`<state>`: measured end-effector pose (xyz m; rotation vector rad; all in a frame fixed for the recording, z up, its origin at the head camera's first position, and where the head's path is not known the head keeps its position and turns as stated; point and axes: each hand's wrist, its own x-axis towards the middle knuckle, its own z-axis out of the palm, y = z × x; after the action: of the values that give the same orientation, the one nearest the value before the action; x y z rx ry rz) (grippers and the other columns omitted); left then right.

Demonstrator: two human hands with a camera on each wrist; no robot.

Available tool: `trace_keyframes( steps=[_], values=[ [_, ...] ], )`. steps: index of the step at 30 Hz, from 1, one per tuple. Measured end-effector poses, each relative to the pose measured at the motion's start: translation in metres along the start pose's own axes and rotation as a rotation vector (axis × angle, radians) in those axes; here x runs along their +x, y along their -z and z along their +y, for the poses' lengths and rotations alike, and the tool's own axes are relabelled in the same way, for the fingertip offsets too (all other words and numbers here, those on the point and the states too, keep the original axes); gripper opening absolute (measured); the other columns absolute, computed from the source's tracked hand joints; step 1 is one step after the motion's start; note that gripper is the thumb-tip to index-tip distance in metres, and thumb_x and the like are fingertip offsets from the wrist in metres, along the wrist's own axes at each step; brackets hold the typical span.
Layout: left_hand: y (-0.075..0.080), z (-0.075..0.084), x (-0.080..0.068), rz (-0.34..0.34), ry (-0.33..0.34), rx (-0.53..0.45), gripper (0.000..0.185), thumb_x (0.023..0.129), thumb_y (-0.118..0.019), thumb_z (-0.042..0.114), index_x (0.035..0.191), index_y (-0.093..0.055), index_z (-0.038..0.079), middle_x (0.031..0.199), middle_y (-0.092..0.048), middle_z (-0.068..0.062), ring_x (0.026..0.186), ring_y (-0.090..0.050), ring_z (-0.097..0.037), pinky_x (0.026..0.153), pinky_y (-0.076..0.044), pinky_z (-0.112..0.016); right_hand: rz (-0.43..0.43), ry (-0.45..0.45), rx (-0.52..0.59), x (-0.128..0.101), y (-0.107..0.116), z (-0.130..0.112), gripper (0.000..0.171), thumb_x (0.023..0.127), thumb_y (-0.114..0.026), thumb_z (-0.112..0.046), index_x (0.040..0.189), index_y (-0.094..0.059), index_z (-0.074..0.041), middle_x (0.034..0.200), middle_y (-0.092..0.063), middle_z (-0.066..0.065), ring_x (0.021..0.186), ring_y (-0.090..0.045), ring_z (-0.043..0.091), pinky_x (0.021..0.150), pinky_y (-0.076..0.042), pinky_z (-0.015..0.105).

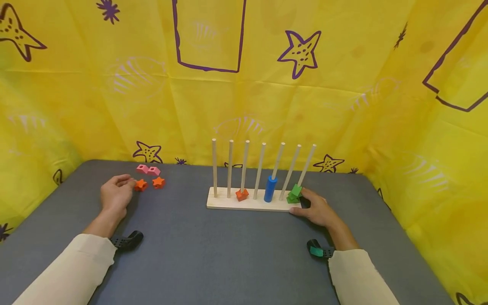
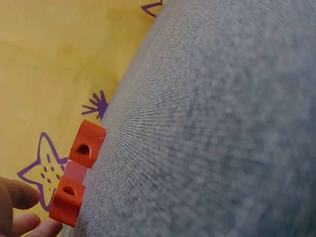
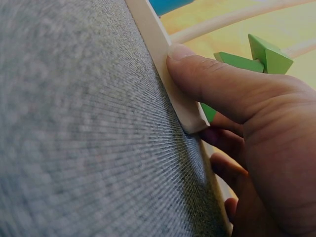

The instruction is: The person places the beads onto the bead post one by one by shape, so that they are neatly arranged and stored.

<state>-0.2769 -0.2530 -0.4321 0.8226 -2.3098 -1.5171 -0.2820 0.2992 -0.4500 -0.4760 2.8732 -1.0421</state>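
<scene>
On the left side of the table, my left hand point(image 1: 116, 195) has its fingertips right at an orange star bead point(image 1: 141, 185). In the left wrist view its thumb and fingers stand apart beside the nearer orange bead point(image 2: 67, 201), which shows a hole. Over on the right, my right hand point(image 1: 316, 207) grips the end of a wooden peg board point(image 1: 249, 204), thumb along the front edge. Green beads point(image 1: 295, 193) sit at the foot of the rightmost peg, one tilted. A blue cylinder stack point(image 1: 270, 189) and an orange-red star bead point(image 1: 242, 195) are on other pegs.
A second orange star bead point(image 1: 158, 182) lies right of the one at my left hand. Behind them are two pink beads point(image 1: 148, 170) side by side. Several upright pegs rise from the board. A yellow patterned cloth point(image 1: 263, 106) stands behind the grey table point(image 1: 175, 250).
</scene>
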Motion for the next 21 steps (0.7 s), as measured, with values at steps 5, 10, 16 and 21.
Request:
trace_keyframes(
  steps=[5,10,16,21],
  values=[
    [-0.0013,-0.0004,-0.0016,-0.059,-0.066,0.150,0.056,0.097,-0.057,0.030,0.144,-0.043,0.001,0.133,-0.053,-0.020,0.111,-0.054,-0.033,0.061,-0.043,-0.018,0.004,0.009,-0.008,-0.0004,0.0004,0.0005,0.084,0.082,-0.076,-0.043,0.147,-0.040,-0.004,0.146,-0.039,0.020,0.135,-0.031,0.042,0.105,-0.023,0.061],
    [-0.0031,-0.0038,-0.0021,-0.076,-0.142,0.207,0.059,0.095,-0.062,0.028,0.143,-0.043,-0.001,0.130,-0.054,-0.023,0.116,-0.050,-0.038,0.075,-0.047,-0.031,0.004,0.013,-0.013,-0.0005,0.0004,-0.0011,0.084,0.082,-0.076,-0.044,0.146,-0.040,-0.003,0.146,-0.040,0.021,0.134,-0.031,0.043,0.105,-0.023,0.062],
    [-0.0016,-0.0062,-0.0059,-0.111,-0.233,0.241,0.057,0.094,-0.063,0.027,0.141,-0.045,-0.002,0.127,-0.057,-0.024,0.117,-0.049,-0.041,0.090,-0.042,-0.048,0.004,0.007,-0.009,-0.0011,-0.0004,-0.0001,0.084,0.081,-0.076,-0.044,0.146,-0.041,-0.005,0.146,-0.040,0.021,0.134,-0.031,0.042,0.105,-0.023,0.062],
    [0.0000,-0.0060,-0.0096,-0.137,-0.298,0.281,0.057,0.094,-0.063,0.032,0.136,-0.050,-0.004,0.122,-0.059,-0.026,0.114,-0.050,-0.042,0.090,-0.040,-0.052,-0.001,0.002,-0.005,-0.0003,-0.0005,-0.0006,0.083,0.082,-0.076,-0.045,0.146,-0.041,-0.006,0.146,-0.040,0.020,0.134,-0.031,0.042,0.104,-0.023,0.063]
  ],
)
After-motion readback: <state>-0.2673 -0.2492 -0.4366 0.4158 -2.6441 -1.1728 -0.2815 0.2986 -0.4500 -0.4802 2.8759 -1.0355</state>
